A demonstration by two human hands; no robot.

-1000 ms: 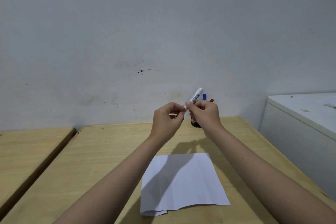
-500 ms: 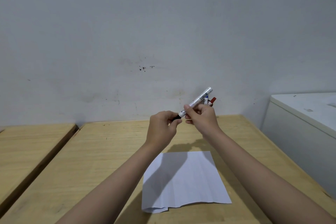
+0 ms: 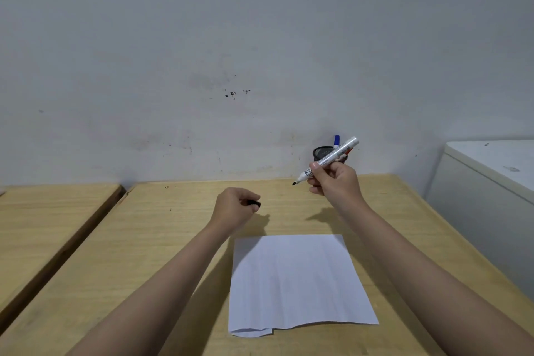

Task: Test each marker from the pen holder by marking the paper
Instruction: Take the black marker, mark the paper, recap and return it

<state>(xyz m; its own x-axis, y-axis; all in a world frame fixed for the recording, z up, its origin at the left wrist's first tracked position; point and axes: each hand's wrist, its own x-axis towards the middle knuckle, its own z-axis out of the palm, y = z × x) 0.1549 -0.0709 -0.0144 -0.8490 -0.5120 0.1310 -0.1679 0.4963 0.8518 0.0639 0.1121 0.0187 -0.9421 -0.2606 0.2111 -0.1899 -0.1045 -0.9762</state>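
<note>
My right hand [image 3: 335,182] grips an uncapped white marker [image 3: 336,154], its black tip pointing down-left above the table. My left hand [image 3: 235,206] is closed around the marker's black cap [image 3: 255,204], of which only an end shows. A blank white sheet of paper [image 3: 294,280] lies flat on the wooden table [image 3: 161,240], below and between both hands. The black mesh pen holder [image 3: 322,153] stands against the wall behind my right hand, with a blue-capped marker [image 3: 336,141] sticking up and a red one partly hidden.
A second wooden table [image 3: 43,217] sits to the left across a narrow gap. A white cabinet [image 3: 491,182] stands beyond the table's right edge. The grey wall runs directly behind the table.
The cap has come off the marker. My left hand moved down and left with the cap, and my right hand moved right with the marker, baring its tip.
</note>
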